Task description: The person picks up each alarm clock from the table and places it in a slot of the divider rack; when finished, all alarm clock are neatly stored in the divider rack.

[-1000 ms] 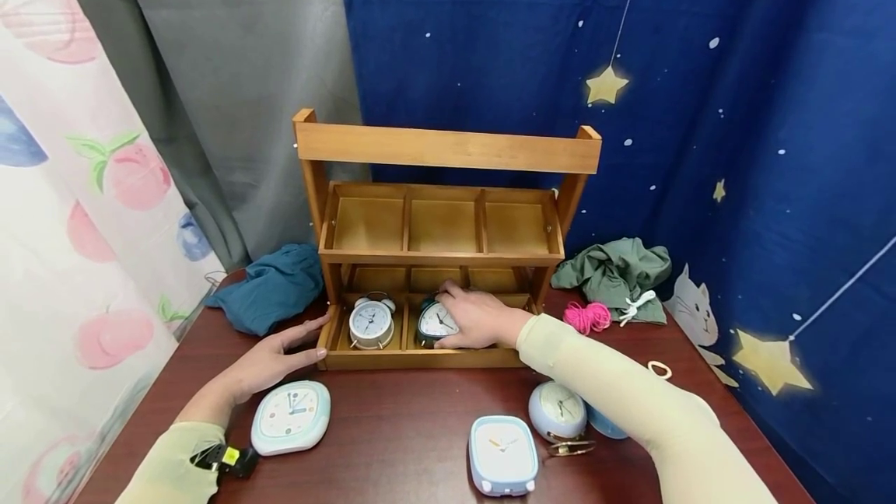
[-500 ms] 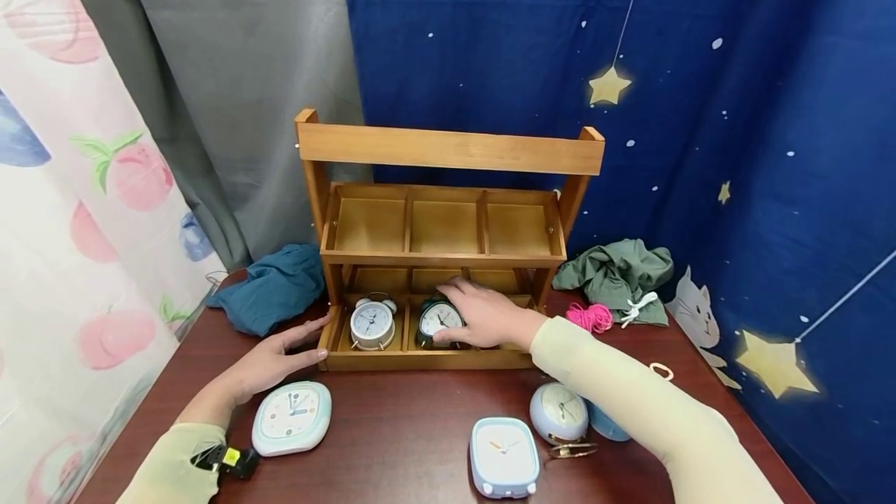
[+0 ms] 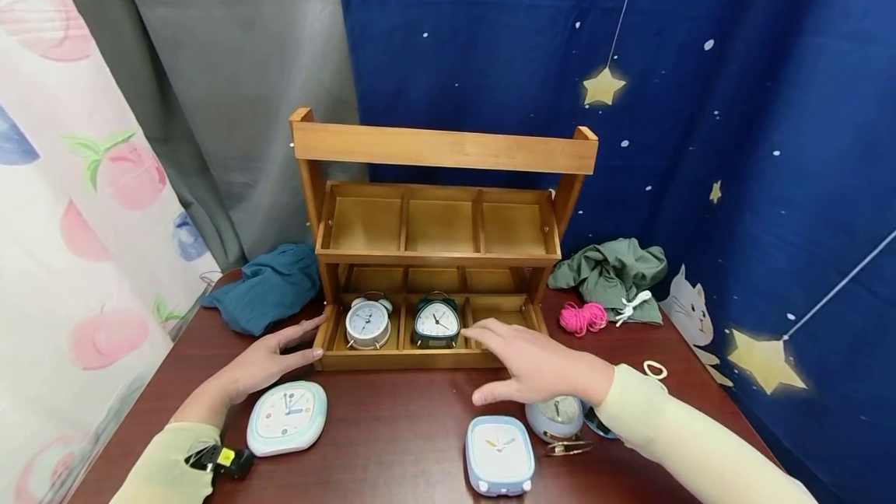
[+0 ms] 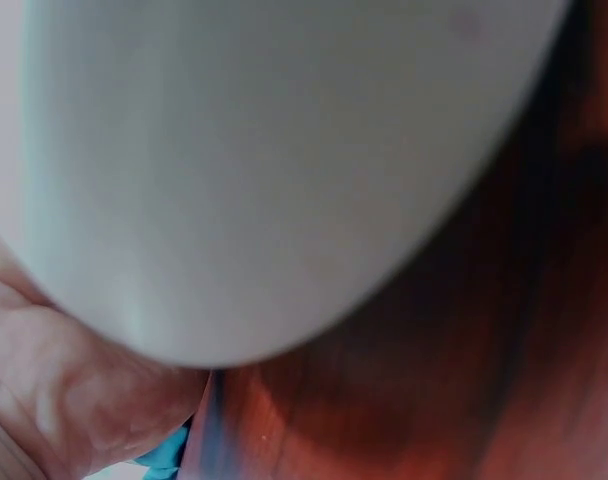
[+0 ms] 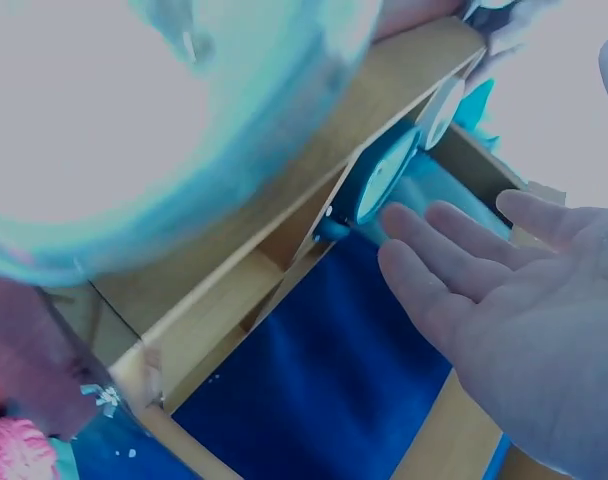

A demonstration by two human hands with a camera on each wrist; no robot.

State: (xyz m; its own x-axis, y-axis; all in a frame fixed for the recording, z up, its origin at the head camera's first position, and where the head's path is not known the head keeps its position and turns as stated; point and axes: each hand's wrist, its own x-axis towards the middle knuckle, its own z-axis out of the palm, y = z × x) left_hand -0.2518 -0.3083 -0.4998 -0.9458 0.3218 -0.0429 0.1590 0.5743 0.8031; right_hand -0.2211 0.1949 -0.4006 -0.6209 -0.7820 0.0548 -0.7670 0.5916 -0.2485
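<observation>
A dark green alarm clock (image 3: 436,322) stands upright in the middle compartment of the wooden shelf's (image 3: 420,362) bottom tray. Left of it, a white twin-bell alarm clock (image 3: 367,323) fills the left compartment. My right hand (image 3: 535,360) hovers before the tray's right end, fingers extended and holding nothing; the right wrist view shows its palm (image 5: 554,340) too. My left hand (image 3: 262,368) touches the shelf's left side with its fingertips. Below that hand lies a mint-rimmed clock (image 3: 287,417), whose pale blurred body (image 4: 264,180) covers much of the left wrist view.
A light blue square clock (image 3: 500,453) and a round lilac clock (image 3: 556,418) stand at the front right, the latter partly behind my right wrist. Pink yarn (image 3: 583,318) and a green cloth bag (image 3: 612,278) lie right of the shelf, a teal cloth (image 3: 269,286) left.
My right hand has let go of the dark green clock and drawn back to the right and toward me. That clock now stands more upright. The left hand stays in place.
</observation>
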